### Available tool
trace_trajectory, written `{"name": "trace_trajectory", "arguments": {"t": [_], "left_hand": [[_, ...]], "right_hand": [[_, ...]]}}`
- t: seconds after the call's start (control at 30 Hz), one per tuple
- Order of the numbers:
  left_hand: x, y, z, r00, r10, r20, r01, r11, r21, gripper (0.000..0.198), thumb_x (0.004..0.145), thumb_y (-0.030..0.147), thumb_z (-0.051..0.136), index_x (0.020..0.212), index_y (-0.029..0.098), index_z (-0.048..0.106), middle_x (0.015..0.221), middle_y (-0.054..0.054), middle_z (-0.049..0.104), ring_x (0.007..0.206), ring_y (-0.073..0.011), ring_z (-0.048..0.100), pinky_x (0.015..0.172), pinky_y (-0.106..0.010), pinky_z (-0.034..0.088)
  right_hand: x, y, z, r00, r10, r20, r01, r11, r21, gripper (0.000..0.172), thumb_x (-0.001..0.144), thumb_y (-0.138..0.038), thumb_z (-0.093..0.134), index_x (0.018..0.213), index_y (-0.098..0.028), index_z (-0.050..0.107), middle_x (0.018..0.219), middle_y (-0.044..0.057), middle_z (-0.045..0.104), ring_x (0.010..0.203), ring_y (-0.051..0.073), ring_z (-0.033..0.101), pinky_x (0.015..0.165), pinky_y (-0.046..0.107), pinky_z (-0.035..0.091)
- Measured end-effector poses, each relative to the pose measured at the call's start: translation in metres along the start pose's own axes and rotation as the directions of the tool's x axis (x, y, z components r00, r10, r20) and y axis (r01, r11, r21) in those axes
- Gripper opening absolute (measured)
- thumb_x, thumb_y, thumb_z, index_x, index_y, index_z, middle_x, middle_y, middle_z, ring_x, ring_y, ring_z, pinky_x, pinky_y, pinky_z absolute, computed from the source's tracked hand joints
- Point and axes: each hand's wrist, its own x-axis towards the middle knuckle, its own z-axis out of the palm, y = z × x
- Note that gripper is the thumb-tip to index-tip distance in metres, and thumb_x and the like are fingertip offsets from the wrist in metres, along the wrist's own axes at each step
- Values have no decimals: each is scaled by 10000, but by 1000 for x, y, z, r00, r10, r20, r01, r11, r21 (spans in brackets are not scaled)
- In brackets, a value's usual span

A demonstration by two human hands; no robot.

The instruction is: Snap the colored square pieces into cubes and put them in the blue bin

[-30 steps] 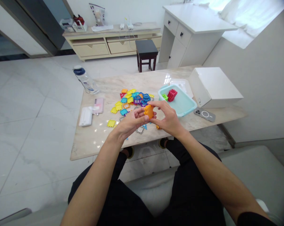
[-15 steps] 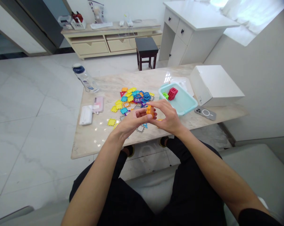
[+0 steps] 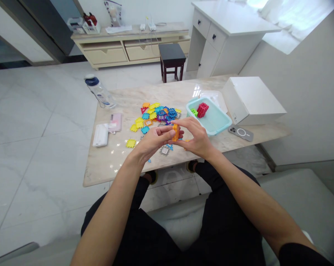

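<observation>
Between my two hands, above the table's front edge, is a small stack of orange interlocking tiles (image 3: 176, 132) with notched edges. My left hand (image 3: 158, 138) pinches it from the left, thumb on its face. From the right, my right hand (image 3: 196, 136) grips it with fingers at the top and thumb at the bottom. Loose toy tiles in yellow, blue, red and purple lie in a pile (image 3: 156, 115) just beyond my hands. A grey tile with a window grid (image 3: 164, 150) and a yellow tile (image 3: 130, 143) lie nearer me.
A light-blue basket (image 3: 221, 127) holds a red tile stack (image 3: 203, 110) and green tiles (image 3: 194, 112). Right of it are a white box (image 3: 255, 98) and a phone (image 3: 241, 133). A water bottle (image 3: 102, 94) and a white pack (image 3: 100, 135) occupy the marble table's (image 3: 100, 171) left side.
The orange stack has tilted slightly in my fingers, and my left thumb has moved up onto its face. Both hands stay in nearly the same spot.
</observation>
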Motion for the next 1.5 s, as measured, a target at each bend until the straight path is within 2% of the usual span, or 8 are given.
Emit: {"name": "trace_trajectory", "arguments": {"t": [0.37,0.67,0.77,0.87,0.97,1.1,1.2,1.5], "left_hand": [[2,1,6,994,-28,-110,30,999,13,506,750,554,1067,1013,157,898,1084,-135,870,1238,-336,817,963,-355,658],[0,-1,9,994,-41,-102,46,998,50,520,807,607,1013,1062,173,885,1047,-125,859,1142,-302,815,1041,-409,623],[2,-2,9,973,-6,-230,32,994,109,519,859,636,962,1097,185,865,1168,-136,852,1146,-284,795,1014,-380,614],[7,-1,3,894,87,-440,18,973,228,440,929,560,898,1152,185,843,1262,-140,832,1179,-283,771,947,-348,600],[9,3,-4,830,148,-537,49,941,335,345,962,412,822,1214,177,825,1255,-126,827,1172,-263,758,909,-328,586],[4,10,-2,851,135,-508,53,940,338,330,981,361,763,1255,183,813,1285,-125,822,1162,-244,759,895,-321,587],[-2,15,0,859,122,-497,52,946,321,309,967,350,780,1229,191,815,1273,-123,823,1150,-240,759,890,-322,591],[-9,28,-13,841,137,-523,-4,969,247,212,956,309,785,1134,195,798,1249,-122,812,1092,-222,758,865,-320,606]], "right_hand": [[0,1,-2,999,5,33,-4,999,-35,604,984,-546,899,1525,-338,729,1368,102,820,1272,365,749,1148,596,597],[1,8,-9,998,10,57,-9,1000,-22,512,977,-517,883,1437,-320,777,1337,100,827,1246,362,755,1128,595,600],[-3,24,-14,997,19,72,-14,998,-59,510,953,-495,910,1408,-302,782,1328,98,828,1230,354,746,1135,582,586],[-10,45,-19,989,93,115,-72,983,-171,523,919,-433,944,1385,-258,785,1296,108,829,1210,350,736,1129,560,575],[-20,62,-18,930,249,269,-142,922,-360,511,887,-399,969,1329,-199,808,1253,133,833,1190,353,742,1105,506,573],[-30,75,-11,762,459,457,-132,801,-584,500,943,-431,916,1337,-141,813,1284,180,825,1212,359,746,1082,443,559],[-35,79,-8,690,515,508,-79,751,-655,518,975,-459,879,1371,-132,803,1305,200,816,1252,374,730,1085,445,538],[-49,89,-3,617,526,585,8,739,-674,510,956,-496,901,1328,-158,814,1300,186,818,1310,391,708,1144,462,497]]}}
